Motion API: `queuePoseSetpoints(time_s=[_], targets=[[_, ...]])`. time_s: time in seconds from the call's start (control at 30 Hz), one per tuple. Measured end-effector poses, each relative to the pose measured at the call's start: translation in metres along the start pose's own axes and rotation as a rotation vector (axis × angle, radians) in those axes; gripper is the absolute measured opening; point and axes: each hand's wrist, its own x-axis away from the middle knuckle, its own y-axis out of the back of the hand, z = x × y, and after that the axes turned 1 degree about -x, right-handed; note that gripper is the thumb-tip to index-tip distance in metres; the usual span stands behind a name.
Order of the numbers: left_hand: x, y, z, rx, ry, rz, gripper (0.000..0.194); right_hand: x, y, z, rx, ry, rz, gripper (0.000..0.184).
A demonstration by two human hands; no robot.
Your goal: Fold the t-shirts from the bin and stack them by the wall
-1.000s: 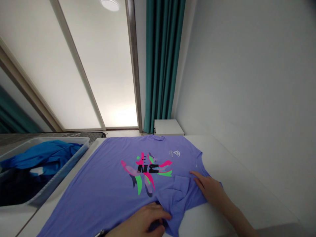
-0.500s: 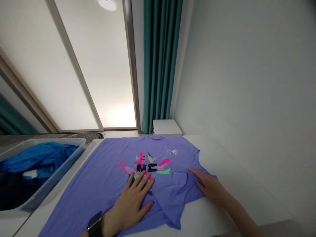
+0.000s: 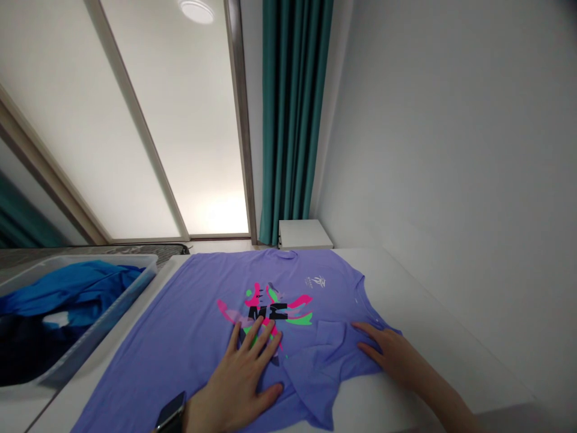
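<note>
Purple T-shirt (image 3: pixel 189 343), one; spread over the white worktop (image 3: pixel 376 403), loosely folded at the near right; left hand (image 3: pixel 241 376), palm down on the printed front, grip flat with fingers splayed, pinching nothing; watch (image 3: pixel 171 409) at its wrist; right hand (image 3: pixel 390 355), fingertips resting on the cloth by the right edge, grip relaxed, thumb and forefinger parted; plastic tub (image 3: pixel 152 260) to the left, containing blue and dark clothes (image 3: pixel 90 285); handling, as judged: light, soft, limp, quick to crease, hardly fragile; best held by edges or seams, pinched at two points well apart.
</note>
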Motion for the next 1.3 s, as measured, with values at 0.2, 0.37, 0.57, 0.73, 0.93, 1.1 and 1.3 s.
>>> queuePoseSetpoints(time_s=[0.2,0.37,0.57,0.73,0.93,1.1,1.3], targets=[[-0.031,0.034,-0.023,0.159,-0.033,-0.122,0.035,0.003,-0.001,-0.003,0.073,0.043,-0.059,0.045],[-0.060,0.031,-0.049,0.205,-0.087,-0.090,0.021,-0.005,-0.002,0.021,0.191,0.075,-0.225,0.045],[-0.068,0.010,-0.060,0.226,-0.105,-0.033,0.017,-0.021,0.005,0.053,-0.044,0.214,-0.238,0.023],[-0.061,0.015,-0.056,0.499,-0.111,-0.033,0.011,-0.020,0.015,0.064,-0.483,0.273,-0.163,0.006],[-0.063,0.014,-0.046,1.108,0.035,0.015,0.037,-0.022,0.017,0.067,-0.924,0.156,-0.172,0.026],[-0.070,0.007,-0.036,1.214,0.152,-0.036,0.042,-0.035,0.013,0.067,-0.647,0.226,-0.318,0.030],[-0.073,0.004,-0.020,0.363,-0.024,-0.201,0.047,-0.050,-0.005,0.067,-0.098,0.026,-0.260,0.048]])
